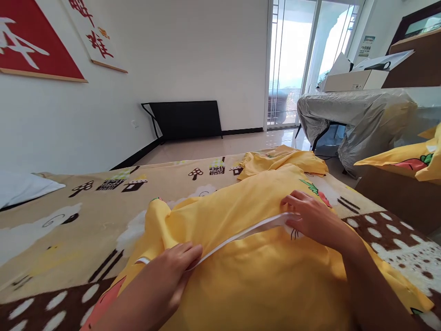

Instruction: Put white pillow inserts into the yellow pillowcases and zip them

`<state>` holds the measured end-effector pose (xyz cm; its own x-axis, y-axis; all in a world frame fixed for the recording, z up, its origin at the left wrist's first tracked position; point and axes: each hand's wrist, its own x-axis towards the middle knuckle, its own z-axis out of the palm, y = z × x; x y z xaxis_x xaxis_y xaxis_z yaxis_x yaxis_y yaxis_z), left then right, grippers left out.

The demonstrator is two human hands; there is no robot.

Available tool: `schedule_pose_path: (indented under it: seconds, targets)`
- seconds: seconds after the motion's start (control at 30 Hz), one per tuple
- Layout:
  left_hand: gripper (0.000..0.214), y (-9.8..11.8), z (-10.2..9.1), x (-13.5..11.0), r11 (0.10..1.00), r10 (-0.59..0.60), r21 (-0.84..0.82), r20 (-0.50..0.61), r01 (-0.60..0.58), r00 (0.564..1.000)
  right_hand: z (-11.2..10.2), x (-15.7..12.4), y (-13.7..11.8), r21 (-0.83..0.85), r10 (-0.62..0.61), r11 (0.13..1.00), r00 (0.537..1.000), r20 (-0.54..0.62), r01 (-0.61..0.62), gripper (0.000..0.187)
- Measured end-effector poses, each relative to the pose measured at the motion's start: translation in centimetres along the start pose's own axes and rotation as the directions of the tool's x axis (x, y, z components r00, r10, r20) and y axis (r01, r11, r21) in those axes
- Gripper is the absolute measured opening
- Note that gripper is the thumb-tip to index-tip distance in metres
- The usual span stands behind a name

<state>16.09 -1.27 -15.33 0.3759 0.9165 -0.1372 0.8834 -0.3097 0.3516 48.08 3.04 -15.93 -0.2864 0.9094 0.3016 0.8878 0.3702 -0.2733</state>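
Note:
A yellow pillowcase (262,271) printed with carrots lies rumpled on the bed before me, bulging as if filled. A narrow white strip (241,234) runs across it along an opening between two layers of the cloth. My left hand (172,266) is closed on the near left end of that edge, its fingers bent over the cloth. At the right end, my right hand (308,214) pinches the same edge between thumb and fingers. Whether the white is a zipper tape or a pillow inside, I cannot tell. More yellow cloth (282,158) lies crumpled just beyond.
A patterned blanket (103,220) covers the bed. At the left edge rests a white pillow (31,186). Another yellow carrot-print piece (409,158) sits on a brown box (386,197) at right. Behind stand a plastic-covered table (361,108) and a black folded panel (186,119).

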Motion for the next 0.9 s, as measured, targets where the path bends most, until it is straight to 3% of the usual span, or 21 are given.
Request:
schedule_pose_path:
  seconds: [0.07,0.27,0.43,0.6,0.73,0.8,0.87,0.9]
  targets:
    - [0.028,0.2,-0.1,-0.1,1.000,-0.010,0.018,0.007,0.010,1.000,0.3,0.3,0.5,-0.020,-0.004,1.000,1.000,-0.021,0.003,0.028]
    - [0.029,0.1,0.0,-0.2,1.000,-0.007,0.015,0.010,0.007,1.000,0.0,0.7,0.4,-0.060,0.068,0.996,0.998,-0.006,-0.069,0.019]
    - [0.029,0.2,0.0,-0.3,0.999,-0.004,0.034,0.003,0.004,1.000,-1.2,-0.2,1.9,-0.208,0.026,0.978,0.994,0.104,-0.004,0.010]
    - [0.026,0.8,0.1,0.8,0.996,-0.043,0.079,0.006,0.042,0.999,-1.5,-1.6,3.9,-0.044,0.005,0.999,0.990,0.143,0.001,0.011]
    - [0.018,0.1,0.6,1.5,0.982,-0.018,0.187,-0.101,0.037,0.995,-1.6,-1.7,4.3,-0.022,0.031,0.999,0.992,0.124,-0.028,0.010]
    - [0.018,0.4,1.1,1.7,0.971,0.108,0.236,-0.273,-0.042,0.956,-1.7,-1.6,4.4,0.001,0.036,0.999,0.991,0.127,-0.037,0.011]
    - [0.021,2.3,1.6,1.9,0.943,0.272,0.301,-0.461,-0.140,0.844,-1.7,-1.5,4.6,0.026,0.030,0.999,0.991,0.133,-0.034,0.011]
    - [0.022,3.8,1.9,2.2,0.923,0.347,0.333,-0.503,-0.193,0.792,-1.7,-1.5,4.8,0.036,0.024,0.999,0.991,0.135,-0.029,0.010]
